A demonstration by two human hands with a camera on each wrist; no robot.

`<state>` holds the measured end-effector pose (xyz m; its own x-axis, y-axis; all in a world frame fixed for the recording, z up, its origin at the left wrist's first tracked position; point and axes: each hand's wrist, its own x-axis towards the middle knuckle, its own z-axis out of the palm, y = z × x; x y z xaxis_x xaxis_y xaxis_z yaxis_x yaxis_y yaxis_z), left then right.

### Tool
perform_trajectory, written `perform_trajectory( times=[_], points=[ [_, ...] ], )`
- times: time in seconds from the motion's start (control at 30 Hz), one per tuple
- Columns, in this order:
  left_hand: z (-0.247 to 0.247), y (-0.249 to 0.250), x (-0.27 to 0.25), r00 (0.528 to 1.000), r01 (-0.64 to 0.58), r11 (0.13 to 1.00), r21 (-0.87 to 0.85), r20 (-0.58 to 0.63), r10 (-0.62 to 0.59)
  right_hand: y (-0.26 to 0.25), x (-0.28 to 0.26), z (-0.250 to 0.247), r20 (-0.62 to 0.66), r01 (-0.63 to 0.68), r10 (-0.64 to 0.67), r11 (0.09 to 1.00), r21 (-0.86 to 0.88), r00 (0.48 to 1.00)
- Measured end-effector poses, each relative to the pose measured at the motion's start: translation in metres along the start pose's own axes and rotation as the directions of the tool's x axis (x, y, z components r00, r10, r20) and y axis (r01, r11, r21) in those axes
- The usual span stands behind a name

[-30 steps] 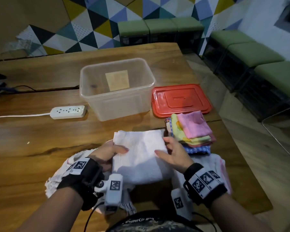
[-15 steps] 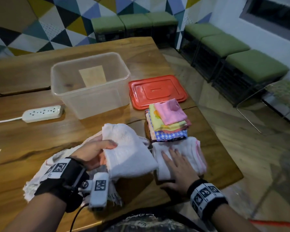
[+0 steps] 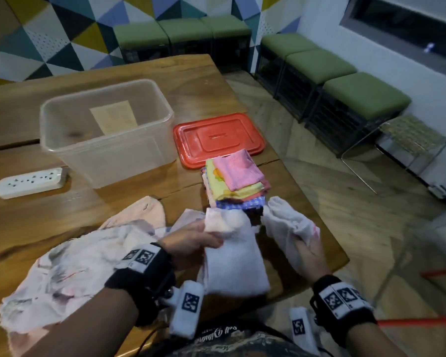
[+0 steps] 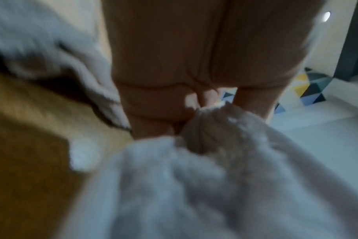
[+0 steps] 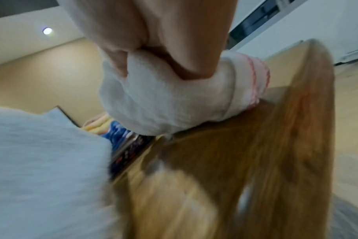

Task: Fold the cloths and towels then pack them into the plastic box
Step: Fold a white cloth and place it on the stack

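We are looking at a wooden desk [image 3: 62, 220]. On it the clear box [image 3: 106, 140] is standing open, and the red lid [image 3: 218, 137] is lying just beside it on the right. A big crumpled cloth [image 3: 70, 266] is spreading over the near left part of the desk. A stack [image 3: 236, 181] of folded coloured cloths is sitting near the lid, on its near side. Our left hand [image 3: 191, 239] is gripping a folded white towel [image 3: 233, 261] and holding it above the desk, the fingers clamped on its upper end. Our right hand [image 3: 309, 256] is closing its grip on a second towel [image 3: 289, 225] with a pink edge, just beside the stack. A power strip [image 3: 29, 182] is lying left of the box.
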<state>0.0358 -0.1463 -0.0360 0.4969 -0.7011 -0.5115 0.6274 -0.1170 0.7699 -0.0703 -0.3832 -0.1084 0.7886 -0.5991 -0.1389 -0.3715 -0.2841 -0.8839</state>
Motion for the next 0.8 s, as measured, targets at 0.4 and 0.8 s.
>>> perform_trajectory(
  times=[0.4,0.8],
  points=[
    [0.019,-0.035,0.075,0.9,0.249,0.968,-0.033,-0.362,-0.243,-0.023,-0.023,0.012,0.458,0.511,-0.344,0.801,-0.312,0.82],
    [-0.003,-0.038,0.06,0.885,0.301,0.952,-0.048,-0.358,-0.298,-0.038,-0.014,0.031,0.459,0.541,-0.385,0.794,-0.278,0.801]
  ],
)
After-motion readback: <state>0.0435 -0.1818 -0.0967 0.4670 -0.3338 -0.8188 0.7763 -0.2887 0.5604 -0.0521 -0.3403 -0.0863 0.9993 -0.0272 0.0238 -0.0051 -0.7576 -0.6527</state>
